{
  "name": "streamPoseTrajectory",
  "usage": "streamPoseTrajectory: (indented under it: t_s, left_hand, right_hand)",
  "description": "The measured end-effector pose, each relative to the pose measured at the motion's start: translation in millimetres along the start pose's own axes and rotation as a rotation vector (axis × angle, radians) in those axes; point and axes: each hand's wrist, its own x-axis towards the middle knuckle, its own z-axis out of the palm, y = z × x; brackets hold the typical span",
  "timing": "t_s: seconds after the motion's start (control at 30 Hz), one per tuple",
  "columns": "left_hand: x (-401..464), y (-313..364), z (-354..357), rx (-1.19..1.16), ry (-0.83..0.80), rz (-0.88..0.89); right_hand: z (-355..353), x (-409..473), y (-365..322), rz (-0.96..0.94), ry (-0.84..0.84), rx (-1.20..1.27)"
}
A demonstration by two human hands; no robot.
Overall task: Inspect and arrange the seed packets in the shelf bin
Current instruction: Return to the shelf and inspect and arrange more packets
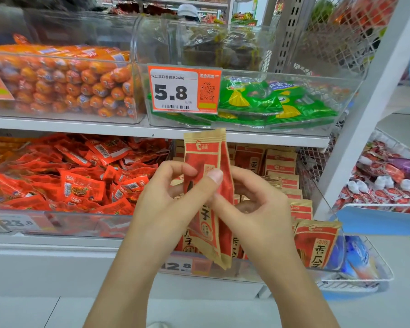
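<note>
Two red-and-tan seed packets [205,157] stand upright in front of the lower shelf, held together between both hands. My left hand [166,200] pinches them from the left, thumb across the front. My right hand [253,204] grips their right edge with curled fingers. Behind them, a clear shelf bin [327,272] holds several more of the same packets [315,245], standing in rows with their printed faces forward. The bin's price label reading 12.8 [175,266] shows below my hands.
Left of the bin, another clear bin holds loose red snack packets [81,176]. The shelf above carries orange sausages [81,84] and green packets [270,100] behind a 5.8 price tag [184,89]. A white wire basket [384,181] of red-and-white snacks hangs at right.
</note>
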Motion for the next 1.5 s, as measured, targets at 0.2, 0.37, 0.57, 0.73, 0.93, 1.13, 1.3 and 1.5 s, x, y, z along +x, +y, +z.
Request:
streamPoseTrajectory:
  t_s: [0.2,0.37,0.57,0.73,0.93,1.13,1.3,1.5]
  left_hand:
    - [-1,2,-8,-0.042,-0.095,-0.109]
    - [4,-1,-1,-0.029,-0.134,-0.196]
    - [4,-3,-5,0.007,-0.151,-0.169]
    - [9,-8,-5,0.005,-0.158,-0.216]
    - [4,-10,-7,0.045,-0.215,-0.185]
    - [-2,-14,-26,0.148,-0.428,-0.182]
    - [-4,-18,-30,0.201,-0.512,-0.178]
    - [5,-13,-40,-0.006,-0.214,-0.059]
  right_hand:
    - [-4,-1,-3,-0.038,-0.086,0.016]
    - [1,3,-8,0.05,0.045,0.114]
    - [5,8,-10,0.14,0.093,0.192]
    - [10,10,-9,0.209,0.126,0.234]
    - [11,12,-10,0.205,0.144,0.282]
    - [2,13,-8,0.234,0.31,0.405]
    - [2,11,-6,0.226,0.267,0.318]
    - [-2,5,-8,0.253,-0.106,0.22]
